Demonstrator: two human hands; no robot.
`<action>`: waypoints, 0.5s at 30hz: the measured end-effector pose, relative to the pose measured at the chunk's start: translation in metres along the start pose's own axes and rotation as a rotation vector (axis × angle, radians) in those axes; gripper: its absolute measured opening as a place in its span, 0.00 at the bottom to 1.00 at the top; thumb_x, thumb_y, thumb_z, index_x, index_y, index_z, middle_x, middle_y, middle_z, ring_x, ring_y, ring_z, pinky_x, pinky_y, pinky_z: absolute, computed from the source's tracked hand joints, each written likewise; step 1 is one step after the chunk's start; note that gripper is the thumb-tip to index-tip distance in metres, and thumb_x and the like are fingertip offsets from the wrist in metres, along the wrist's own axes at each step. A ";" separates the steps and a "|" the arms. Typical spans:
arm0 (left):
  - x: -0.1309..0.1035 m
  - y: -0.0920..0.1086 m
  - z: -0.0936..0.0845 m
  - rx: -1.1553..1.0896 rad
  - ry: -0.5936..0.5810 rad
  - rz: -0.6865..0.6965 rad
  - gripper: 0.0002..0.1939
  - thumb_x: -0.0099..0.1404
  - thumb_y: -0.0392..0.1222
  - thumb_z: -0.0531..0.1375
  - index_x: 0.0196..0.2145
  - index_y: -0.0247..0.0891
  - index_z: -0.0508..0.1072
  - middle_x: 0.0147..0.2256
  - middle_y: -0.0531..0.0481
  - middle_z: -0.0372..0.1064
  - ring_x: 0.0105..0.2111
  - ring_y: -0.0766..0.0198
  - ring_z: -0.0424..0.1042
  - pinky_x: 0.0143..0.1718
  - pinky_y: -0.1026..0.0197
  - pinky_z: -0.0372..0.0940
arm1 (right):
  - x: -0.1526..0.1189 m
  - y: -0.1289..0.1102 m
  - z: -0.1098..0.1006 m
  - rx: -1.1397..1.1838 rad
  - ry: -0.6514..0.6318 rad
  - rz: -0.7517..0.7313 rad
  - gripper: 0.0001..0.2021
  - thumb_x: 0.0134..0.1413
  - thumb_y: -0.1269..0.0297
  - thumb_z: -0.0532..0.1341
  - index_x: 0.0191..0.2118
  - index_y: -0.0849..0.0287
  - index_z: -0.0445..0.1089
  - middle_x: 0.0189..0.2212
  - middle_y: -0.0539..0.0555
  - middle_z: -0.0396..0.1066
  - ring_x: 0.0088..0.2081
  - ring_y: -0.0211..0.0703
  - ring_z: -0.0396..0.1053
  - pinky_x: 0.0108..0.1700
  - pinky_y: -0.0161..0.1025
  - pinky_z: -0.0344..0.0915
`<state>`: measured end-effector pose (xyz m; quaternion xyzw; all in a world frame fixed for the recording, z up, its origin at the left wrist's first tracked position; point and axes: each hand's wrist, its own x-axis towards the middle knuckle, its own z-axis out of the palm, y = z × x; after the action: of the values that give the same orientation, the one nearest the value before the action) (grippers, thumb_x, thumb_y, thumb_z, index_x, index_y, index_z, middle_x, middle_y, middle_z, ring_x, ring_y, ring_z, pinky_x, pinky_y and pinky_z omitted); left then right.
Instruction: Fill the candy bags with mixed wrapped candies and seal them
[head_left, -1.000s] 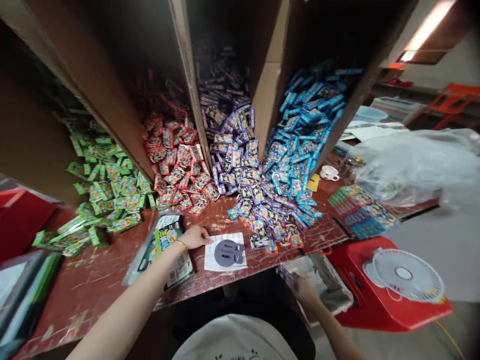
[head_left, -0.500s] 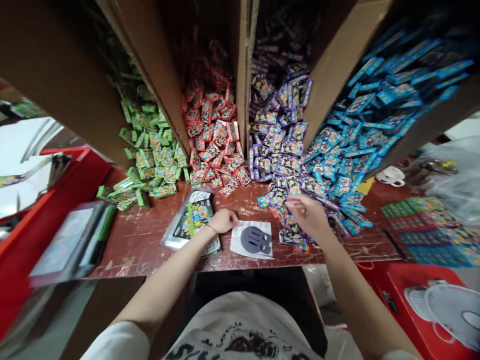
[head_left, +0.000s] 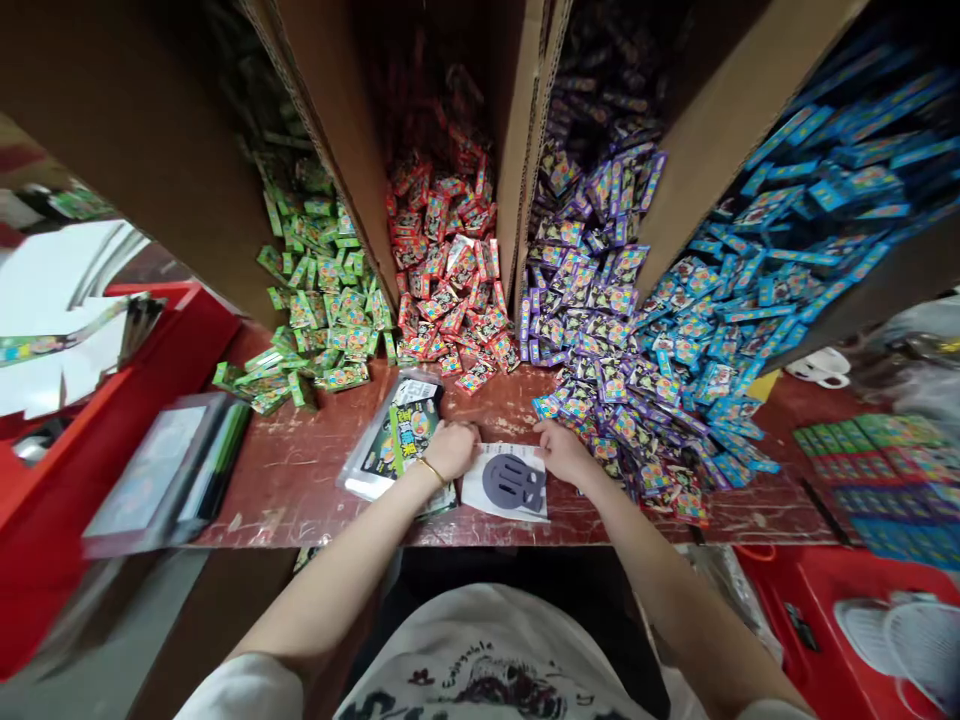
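On the white shirt at bottom centre we make out what looks like "Enjoyable", while the characters on the dark package, left of centre, and small print on the white sheet defeat us.

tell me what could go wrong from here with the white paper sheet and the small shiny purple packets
The white paper sheet lies close to the front edge of the scuffed red table, so it might slip off if brushed. The small shiny purple packets spill into the small bright blue packets, so colours could get mixed up. The bare right hand is right beside that spill and might knock some loose.
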<state>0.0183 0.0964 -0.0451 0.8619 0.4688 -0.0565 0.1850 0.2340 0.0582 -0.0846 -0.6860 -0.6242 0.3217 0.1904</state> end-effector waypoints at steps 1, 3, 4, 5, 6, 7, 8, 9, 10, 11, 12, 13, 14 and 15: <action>0.001 0.000 0.000 0.003 0.002 -0.001 0.08 0.60 0.38 0.55 0.33 0.34 0.73 0.38 0.38 0.74 0.41 0.51 0.71 0.44 0.51 0.58 | 0.000 0.002 0.001 0.016 0.007 0.002 0.10 0.42 0.77 0.60 0.35 0.61 0.71 0.27 0.54 0.72 0.27 0.41 0.70 0.32 0.36 0.65; 0.004 0.000 0.002 0.004 0.010 0.003 0.07 0.60 0.37 0.55 0.32 0.34 0.73 0.38 0.39 0.74 0.41 0.51 0.72 0.44 0.51 0.58 | -0.002 0.005 0.001 0.053 0.024 -0.017 0.04 0.44 0.75 0.60 0.27 0.60 0.71 0.24 0.53 0.71 0.27 0.40 0.70 0.32 0.36 0.65; 0.005 0.000 0.003 0.001 0.016 0.006 0.07 0.60 0.37 0.55 0.32 0.34 0.73 0.37 0.39 0.74 0.40 0.51 0.72 0.44 0.51 0.58 | -0.005 0.005 -0.002 0.071 0.032 -0.035 0.04 0.44 0.74 0.60 0.25 0.60 0.70 0.24 0.53 0.71 0.28 0.41 0.70 0.33 0.36 0.66; 0.007 0.000 0.003 -0.002 0.022 0.009 0.07 0.59 0.37 0.56 0.31 0.34 0.73 0.37 0.39 0.74 0.40 0.51 0.72 0.44 0.50 0.58 | -0.009 0.005 -0.006 0.083 0.035 -0.056 0.05 0.45 0.73 0.59 0.23 0.59 0.70 0.25 0.53 0.71 0.29 0.41 0.70 0.34 0.37 0.66; 0.008 0.001 0.004 -0.008 0.030 0.012 0.06 0.59 0.37 0.56 0.31 0.34 0.73 0.36 0.39 0.74 0.40 0.50 0.72 0.44 0.50 0.58 | -0.016 0.004 -0.011 0.100 0.055 -0.084 0.06 0.46 0.71 0.59 0.22 0.59 0.70 0.27 0.53 0.71 0.30 0.42 0.70 0.35 0.38 0.66; 0.007 0.002 0.003 -0.016 0.039 0.015 0.06 0.59 0.37 0.57 0.30 0.34 0.73 0.35 0.39 0.74 0.39 0.50 0.72 0.44 0.50 0.59 | -0.023 0.002 -0.017 0.127 0.105 -0.120 0.06 0.48 0.69 0.59 0.23 0.58 0.70 0.29 0.54 0.71 0.33 0.43 0.70 0.35 0.38 0.67; 0.005 0.003 0.003 -0.026 0.054 0.016 0.06 0.59 0.37 0.57 0.31 0.34 0.73 0.35 0.39 0.74 0.39 0.51 0.72 0.44 0.50 0.59 | -0.031 -0.001 -0.022 0.166 0.188 -0.161 0.07 0.49 0.67 0.59 0.24 0.58 0.70 0.32 0.55 0.71 0.36 0.44 0.70 0.37 0.39 0.67; 0.001 0.003 0.002 -0.037 0.074 0.015 0.06 0.59 0.38 0.58 0.32 0.34 0.73 0.36 0.40 0.73 0.40 0.51 0.72 0.45 0.50 0.59 | -0.040 -0.005 -0.027 0.218 0.289 -0.195 0.06 0.51 0.65 0.58 0.27 0.58 0.71 0.35 0.56 0.70 0.38 0.45 0.69 0.38 0.40 0.67; -0.005 0.002 0.002 -0.042 0.100 0.010 0.09 0.59 0.40 0.58 0.36 0.34 0.72 0.39 0.39 0.72 0.42 0.51 0.70 0.47 0.51 0.59 | -0.049 -0.011 -0.028 0.282 0.390 -0.217 0.06 0.53 0.63 0.58 0.32 0.57 0.72 0.38 0.57 0.70 0.40 0.45 0.69 0.40 0.41 0.67; -0.014 0.001 0.002 -0.052 0.155 -0.005 0.14 0.60 0.42 0.58 0.42 0.33 0.70 0.44 0.38 0.70 0.47 0.51 0.67 0.49 0.50 0.58 | -0.057 -0.019 -0.027 0.356 0.463 -0.224 0.09 0.53 0.62 0.58 0.40 0.56 0.70 0.42 0.57 0.69 0.39 0.44 0.69 0.40 0.41 0.68; -0.024 -0.002 0.003 -0.073 0.249 -0.033 0.19 0.61 0.44 0.57 0.48 0.32 0.66 0.49 0.36 0.66 0.52 0.50 0.63 0.52 0.49 0.55 | -0.064 -0.029 -0.021 0.433 0.488 -0.218 0.15 0.54 0.61 0.58 0.48 0.55 0.66 0.44 0.58 0.68 0.38 0.43 0.69 0.41 0.42 0.68; -0.035 -0.007 0.005 -0.109 0.370 -0.074 0.24 0.62 0.45 0.56 0.53 0.32 0.61 0.54 0.34 0.60 0.56 0.50 0.57 0.55 0.48 0.52 | -0.068 -0.040 -0.011 0.502 0.452 -0.203 0.22 0.54 0.61 0.58 0.55 0.54 0.59 0.47 0.59 0.66 0.37 0.42 0.69 0.41 0.42 0.69; -0.047 -0.013 0.009 -0.174 0.529 -0.129 0.27 0.63 0.46 0.55 0.56 0.31 0.56 0.57 0.33 0.55 0.59 0.50 0.52 0.57 0.47 0.50 | -0.071 -0.052 0.004 0.566 0.376 -0.193 0.28 0.55 0.61 0.58 0.60 0.53 0.50 0.50 0.60 0.64 0.37 0.42 0.70 0.40 0.42 0.69; -0.057 -0.021 0.014 -0.269 0.676 -0.193 0.28 0.63 0.46 0.55 0.57 0.31 0.53 0.57 0.32 0.53 0.59 0.50 0.51 0.57 0.46 0.50 | -0.071 -0.064 0.021 0.616 0.285 -0.195 0.33 0.54 0.62 0.58 0.63 0.52 0.43 0.52 0.61 0.61 0.39 0.42 0.70 0.41 0.42 0.70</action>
<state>-0.0297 0.0562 -0.0477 0.7516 0.5858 0.2760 0.1252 0.1712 -0.0049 -0.0428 -0.5716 -0.5274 0.3762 0.5036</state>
